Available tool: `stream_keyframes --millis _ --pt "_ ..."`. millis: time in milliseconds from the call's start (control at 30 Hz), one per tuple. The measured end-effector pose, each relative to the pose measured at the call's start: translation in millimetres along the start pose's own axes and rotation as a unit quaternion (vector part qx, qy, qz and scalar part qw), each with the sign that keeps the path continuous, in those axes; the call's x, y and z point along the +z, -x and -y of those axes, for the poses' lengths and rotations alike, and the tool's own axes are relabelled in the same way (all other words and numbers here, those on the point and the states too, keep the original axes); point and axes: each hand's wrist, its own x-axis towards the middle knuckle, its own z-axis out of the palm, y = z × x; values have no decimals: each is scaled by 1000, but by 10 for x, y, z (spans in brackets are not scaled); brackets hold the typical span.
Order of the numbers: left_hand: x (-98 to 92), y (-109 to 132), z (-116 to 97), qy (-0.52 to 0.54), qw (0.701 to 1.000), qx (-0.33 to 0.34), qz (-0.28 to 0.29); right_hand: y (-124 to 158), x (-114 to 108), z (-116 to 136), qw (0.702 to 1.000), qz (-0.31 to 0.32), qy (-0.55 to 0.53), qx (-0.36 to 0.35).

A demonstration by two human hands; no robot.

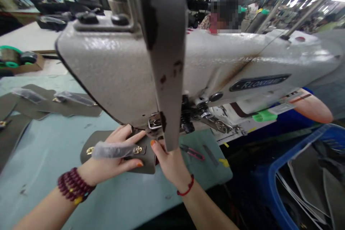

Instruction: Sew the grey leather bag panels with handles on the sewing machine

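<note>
A grey-brown bag panel [147,163] with gold fittings lies under the head of a sewing machine [113,64]. Its plastic-wrapped handle [111,150] passes over the back of my left hand [115,161], which is slipped beneath it. The fingers of that hand are spread and rest flat on the panel, tips near the presser foot. My right hand [169,160] pinches the panel's right edge close to the needle area, thumb on top; its other fingers are partly hidden. The machine's front bar covers the needle itself.
More panels with wrapped handles [72,100] lie at left on the green table [54,158]. Thread snips [192,152] rest right of my right hand. A blue basket [272,172] with grey pieces stands at lower right. Another person [205,22] sits beyond the machine.
</note>
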Motion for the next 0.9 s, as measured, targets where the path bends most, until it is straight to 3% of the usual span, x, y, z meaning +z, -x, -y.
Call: stream_keyframes --millis 133,300,433,533,667,800,900 --pt "-103 -32 -264 -73 997 -2 9 -22 -93 -20 999 29 -1 21" --pt "-69 -63 -546 -116 991 -72 -4 -54 -175 -37 999 33 4 12" --pt "-92 -153 -687 -149 983 -110 6 79 -270 -133 999 46 7 9" --pt "-135 -190 -731 -163 981 -102 12 228 -300 -281 994 97 -36 16" --pt "-155 -194 -732 -173 979 -102 21 317 -264 -423 993 94 -72 9" --pt "-147 -223 -668 -160 980 -111 29 279 -231 -379 991 92 -96 6" --pt "-164 -289 -596 -81 988 -133 -8 228 -218 -302 989 88 -115 20"
